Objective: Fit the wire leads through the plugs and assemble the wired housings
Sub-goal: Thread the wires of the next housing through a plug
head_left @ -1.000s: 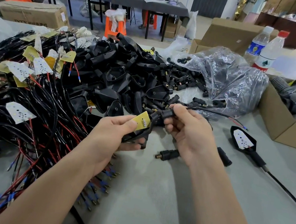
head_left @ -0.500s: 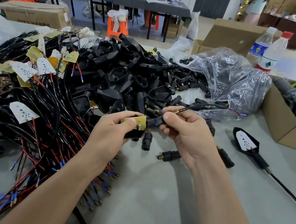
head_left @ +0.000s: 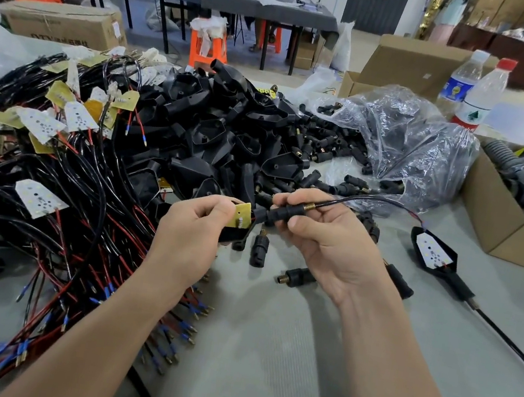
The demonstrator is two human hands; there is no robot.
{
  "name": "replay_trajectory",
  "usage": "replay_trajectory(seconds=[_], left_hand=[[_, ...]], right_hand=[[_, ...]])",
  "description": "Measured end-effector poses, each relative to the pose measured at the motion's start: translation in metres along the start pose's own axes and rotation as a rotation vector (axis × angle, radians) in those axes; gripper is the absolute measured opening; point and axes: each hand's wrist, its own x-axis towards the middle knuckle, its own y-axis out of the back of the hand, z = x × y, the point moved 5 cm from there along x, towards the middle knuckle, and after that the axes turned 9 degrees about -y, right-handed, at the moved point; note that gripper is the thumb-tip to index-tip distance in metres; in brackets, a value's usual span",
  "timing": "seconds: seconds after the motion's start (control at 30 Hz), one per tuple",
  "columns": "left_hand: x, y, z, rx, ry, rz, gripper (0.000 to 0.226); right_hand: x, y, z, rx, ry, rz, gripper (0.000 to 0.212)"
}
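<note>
Head view: left grip [head_left: 193,235] pinches a half-hidden housing [head_left: 236,234], right grip [head_left: 325,242] pinches the plug [head_left: 280,213].

All we can see of ourselves here: left forearm [head_left: 103,327] and right forearm [head_left: 397,374] bare, left hand [head_left: 192,237] and right hand [head_left: 335,249] bare too — nails short, plain.

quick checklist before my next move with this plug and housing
1. Left hand grip on housing: ok, pinched.
2. Right hand grip on plug: ok.
3. Wire through plug: ok, it exits the brass end.
4. Plug seated in housing: cannot tell, the joint is hidden.
5. Yellow board flat in housing: not ok, it sticks up.
</note>
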Motion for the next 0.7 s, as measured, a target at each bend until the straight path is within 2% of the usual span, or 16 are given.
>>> replay_trajectory(seconds=[0.13, 0.27, 0.47, 0.6, 0.7], left_hand=[[-0.002, 0.002, 0.005, 0.065, -0.047, 0.045, 0.029], [-0.002, 0.003, 0.003, -0.037, 0.017, 0.032, 0.027], [-0.005, 0.004, 0.01, 0.025, -0.032, 0.075, 0.03], [-0.006, 0.0, 0.005, -0.032, 0.023, 0.044, 0.036], [-0.006, 0.0, 0.008, -0.033, -0.017, 0.039, 0.039]], right_hand=[[0.001, -0.002, 0.001, -0.002, 0.035, 0.056, 0.048], [0.0, -0.004, -0.001, 0.012, 0.031, 0.013, 0.049], [0.0, -0.008, 0.004, -0.067, 0.02, 0.058, 0.03], [-0.002, -0.01, 0.003, -0.072, -0.033, -0.014, 0.029], [-0.001, -0.011, 0.003, -0.031, -0.024, 0.008, 0.03]])
